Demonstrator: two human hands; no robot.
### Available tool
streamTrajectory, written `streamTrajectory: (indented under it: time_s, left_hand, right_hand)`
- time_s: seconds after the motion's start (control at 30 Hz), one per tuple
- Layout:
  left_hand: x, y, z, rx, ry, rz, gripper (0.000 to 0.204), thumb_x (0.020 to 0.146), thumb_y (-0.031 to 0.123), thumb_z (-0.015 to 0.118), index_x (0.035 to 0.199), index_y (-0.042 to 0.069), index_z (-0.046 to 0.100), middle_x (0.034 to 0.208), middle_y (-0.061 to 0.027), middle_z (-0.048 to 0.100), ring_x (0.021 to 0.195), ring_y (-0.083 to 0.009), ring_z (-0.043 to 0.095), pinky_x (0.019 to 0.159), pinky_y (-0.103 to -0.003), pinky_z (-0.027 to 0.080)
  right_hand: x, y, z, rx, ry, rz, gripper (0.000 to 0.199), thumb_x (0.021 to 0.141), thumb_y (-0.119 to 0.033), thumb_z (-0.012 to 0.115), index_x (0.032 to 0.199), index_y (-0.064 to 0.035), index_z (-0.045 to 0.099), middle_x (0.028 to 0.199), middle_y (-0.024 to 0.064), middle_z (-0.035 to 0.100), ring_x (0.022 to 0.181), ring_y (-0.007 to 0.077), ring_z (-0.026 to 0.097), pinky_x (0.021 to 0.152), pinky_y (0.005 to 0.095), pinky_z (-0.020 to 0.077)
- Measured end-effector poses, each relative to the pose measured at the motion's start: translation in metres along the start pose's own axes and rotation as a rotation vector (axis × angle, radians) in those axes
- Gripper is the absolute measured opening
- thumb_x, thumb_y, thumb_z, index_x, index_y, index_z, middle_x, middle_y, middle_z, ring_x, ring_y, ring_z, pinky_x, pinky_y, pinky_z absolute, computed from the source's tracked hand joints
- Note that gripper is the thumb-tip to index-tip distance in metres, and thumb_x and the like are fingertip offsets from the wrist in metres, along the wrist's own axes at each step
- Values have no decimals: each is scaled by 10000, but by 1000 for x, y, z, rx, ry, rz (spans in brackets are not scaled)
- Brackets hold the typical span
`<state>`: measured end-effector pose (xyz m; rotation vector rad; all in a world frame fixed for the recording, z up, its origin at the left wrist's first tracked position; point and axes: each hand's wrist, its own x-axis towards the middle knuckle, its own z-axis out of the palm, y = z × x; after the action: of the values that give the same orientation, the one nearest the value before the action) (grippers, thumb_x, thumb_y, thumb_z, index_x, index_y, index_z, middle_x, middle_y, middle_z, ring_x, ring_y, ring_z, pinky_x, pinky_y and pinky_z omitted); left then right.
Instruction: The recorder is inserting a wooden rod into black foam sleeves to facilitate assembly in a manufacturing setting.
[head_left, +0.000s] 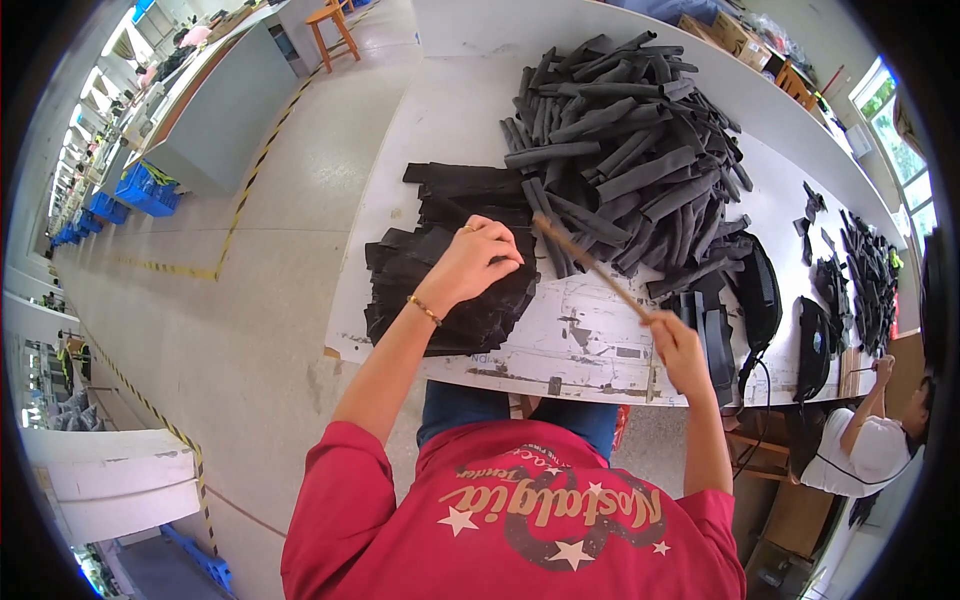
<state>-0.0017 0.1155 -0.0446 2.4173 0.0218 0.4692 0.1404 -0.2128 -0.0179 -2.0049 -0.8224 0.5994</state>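
Note:
My right hand grips the near end of a thin wooden stick, which slants up and left, its far tip beside the heap of tubes. My left hand is curled, thumb and fingers drawn together, over a stack of flat black fabric pieces. Whatever it may pinch is lost against the black cloth. Beyond the stick lies a large heap of dark grey fabric tubes, loosely piled on the white table.
Black straps or bag parts lie on the table to the right, with more dark pieces farther along. A low white panel borders the far edge. At the right, a co-worker in white raises a hand. Blue crates stand at left.

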Motion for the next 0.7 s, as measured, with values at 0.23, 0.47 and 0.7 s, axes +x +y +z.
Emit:
streamTrajectory:
  time_s: [0.23,0.47,0.7]
  left_hand:
    - [4,14,-8,-3,53,-29,64,781,112,679,833,92,710,921,-9,594,981,-230,476,912,-341,395]
    - [3,16,-11,17,95,-43,59,778,123,683,825,98,707,911,-6,594,979,-232,480,897,-342,395]
    - [1,92,33,127,209,229,88,704,133,716,780,135,672,1081,-17,562,1129,-259,468,969,-435,330]
  right_hand:
    - [-35,-9,-10,-74,-79,-15,208,964,-174,493,999,-2,605,590,-8,416,558,68,356,506,245,309]
    - [-38,-7,-10,-84,-73,-47,188,951,-150,495,991,-7,611,594,2,431,556,69,369,504,250,315]
    - [1,-19,65,127,-39,-26,237,958,-141,492,1154,-28,565,612,-22,427,569,58,371,509,233,331]
